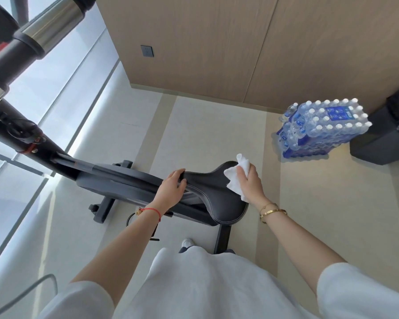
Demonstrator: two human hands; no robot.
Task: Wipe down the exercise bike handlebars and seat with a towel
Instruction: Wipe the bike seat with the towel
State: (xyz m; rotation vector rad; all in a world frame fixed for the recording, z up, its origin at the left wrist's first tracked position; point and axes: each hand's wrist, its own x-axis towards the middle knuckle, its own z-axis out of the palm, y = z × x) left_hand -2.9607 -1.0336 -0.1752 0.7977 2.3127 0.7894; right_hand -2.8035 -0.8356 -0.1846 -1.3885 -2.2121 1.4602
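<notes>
Fingers (241, 174) of my right hand (251, 180) clutch the white towel (236, 178), bunched and pressed on the wide rear of the bike's seat (217, 194); my left hand (171, 188) curls round the seat's narrow nose, I judge to steady it against the wiping. Both arms reach forward and down, wrists level with the seat. Handlebars (32, 38) lie upper left, untouched. Water bottles (320, 127) stand on the floor.

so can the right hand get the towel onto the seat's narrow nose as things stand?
Probably not fully: the left hand grips the nose of the seat and covers it. The right hand holds the towel on the wide rear part.
</notes>
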